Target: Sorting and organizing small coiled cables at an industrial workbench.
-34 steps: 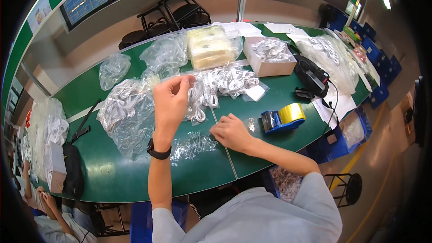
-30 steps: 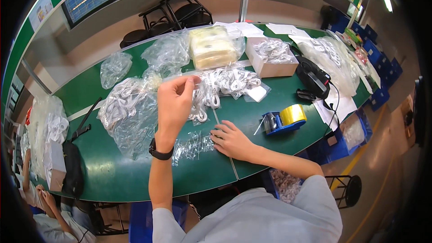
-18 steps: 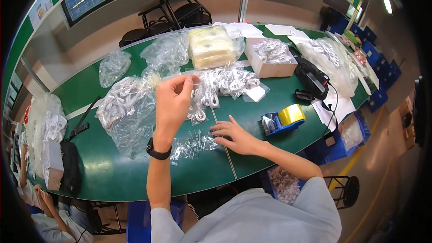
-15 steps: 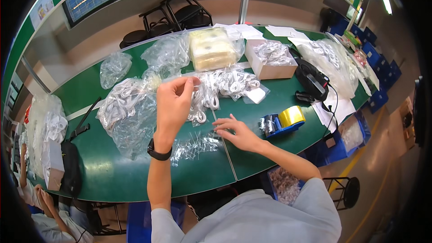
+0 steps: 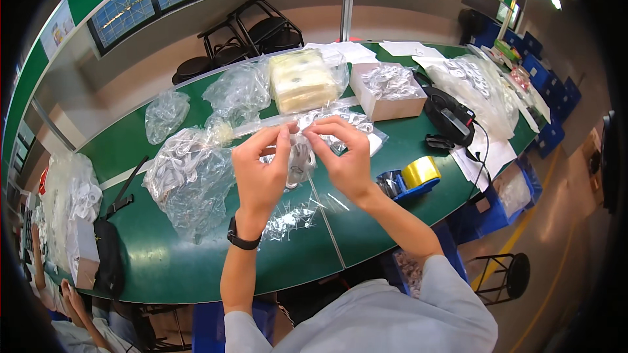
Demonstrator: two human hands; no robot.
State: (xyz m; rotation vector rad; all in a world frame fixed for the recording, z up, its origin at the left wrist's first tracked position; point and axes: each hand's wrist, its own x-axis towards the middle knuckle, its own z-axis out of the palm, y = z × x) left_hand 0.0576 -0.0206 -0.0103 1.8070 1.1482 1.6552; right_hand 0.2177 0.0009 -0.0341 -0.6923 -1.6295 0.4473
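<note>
Above the middle of the green table [image 5: 176, 261], my left hand [image 5: 260, 168] and my right hand [image 5: 347, 162] are raised with their fingertips close together. Both pinch with thumb and forefinger; whatever is between them is too small to make out. Behind and below the fingers lie coiled white cables [image 5: 301, 162], partly hidden by my hands. A small heap of thin, shiny, clear-and-white strips [image 5: 288, 221] lies on the table below my hands, between my forearms. Two loose white strips [image 5: 337, 202] lie just right of that heap.
Left stands a clear bag of coiled white cables [image 5: 173, 163]. Behind are a stack of yellowish plastic-wrapped packs [image 5: 301, 82] and a carton of white parts [image 5: 392, 91]. Right are a blue tape dispenser [image 5: 412, 180] and a black bag [image 5: 451, 117]. Another person's hands [image 5: 73, 301] show lower left.
My right hand has risen from beside the strips to meet my left hand, and its fingers have closed into a pinch. Some strips have shifted on the table. The view has moved slightly.
</note>
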